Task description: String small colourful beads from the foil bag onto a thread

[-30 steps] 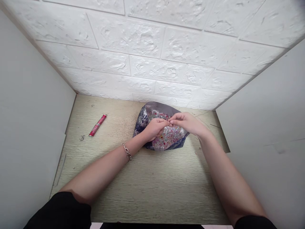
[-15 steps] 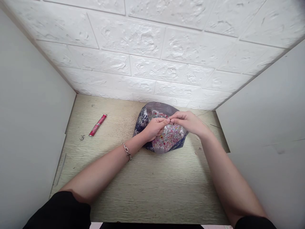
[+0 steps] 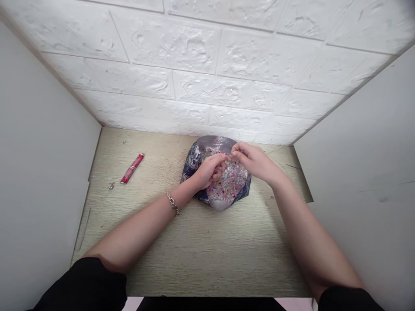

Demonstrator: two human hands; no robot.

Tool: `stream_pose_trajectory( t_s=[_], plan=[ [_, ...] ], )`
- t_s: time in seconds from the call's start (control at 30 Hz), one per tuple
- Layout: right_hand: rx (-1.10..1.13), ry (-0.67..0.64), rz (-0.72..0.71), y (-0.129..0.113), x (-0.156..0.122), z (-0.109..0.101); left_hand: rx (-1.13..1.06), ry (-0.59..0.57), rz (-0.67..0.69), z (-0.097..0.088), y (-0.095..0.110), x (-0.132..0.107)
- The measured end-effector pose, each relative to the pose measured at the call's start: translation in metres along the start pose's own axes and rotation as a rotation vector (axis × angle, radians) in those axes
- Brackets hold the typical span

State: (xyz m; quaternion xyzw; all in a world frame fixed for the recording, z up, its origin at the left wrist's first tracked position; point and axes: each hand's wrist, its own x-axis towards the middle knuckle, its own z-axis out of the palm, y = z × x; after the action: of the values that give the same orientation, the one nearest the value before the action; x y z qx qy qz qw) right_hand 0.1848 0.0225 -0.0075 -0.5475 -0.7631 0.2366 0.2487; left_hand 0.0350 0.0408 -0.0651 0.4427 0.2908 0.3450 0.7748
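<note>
A dark blue plastic bag (image 3: 193, 162) lies open on the table, full of small coloured beads (image 3: 228, 186). Both my hands hover over it, fingertips meeting above the beads. My left hand (image 3: 209, 170) is curled with its fingers pinched together; a chain bracelet (image 3: 173, 204) hangs on that wrist. My right hand (image 3: 253, 160) is also pinched, thumb against forefinger, right by the left fingertips. What they pinch is too small to make out.
A red tube (image 3: 132, 168) lies on the left part of the pale wooden table (image 3: 207, 255), with a small metal clasp (image 3: 111, 186) beside it. White panels close in left and right; a white brick-pattern wall stands behind.
Both hands have stayed over the bag, shifting slightly toward the wall. The bag's near edge has bunched into a point. The view has tilted a little.
</note>
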Motion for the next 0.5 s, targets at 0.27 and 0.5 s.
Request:
stream_pose_trajectory(
  t_s=[0.27,0.5],
  plan=[
    [-0.129,0.028,-0.045,-0.003,0.001,0.003,0.101,-0.021,0.076,0.002,-0.002,0.0],
    [0.154,0.268,-0.104,-0.027,-0.02,-0.033,0.09,-0.015,0.087,0.0,-0.005,0.0]
  ],
)
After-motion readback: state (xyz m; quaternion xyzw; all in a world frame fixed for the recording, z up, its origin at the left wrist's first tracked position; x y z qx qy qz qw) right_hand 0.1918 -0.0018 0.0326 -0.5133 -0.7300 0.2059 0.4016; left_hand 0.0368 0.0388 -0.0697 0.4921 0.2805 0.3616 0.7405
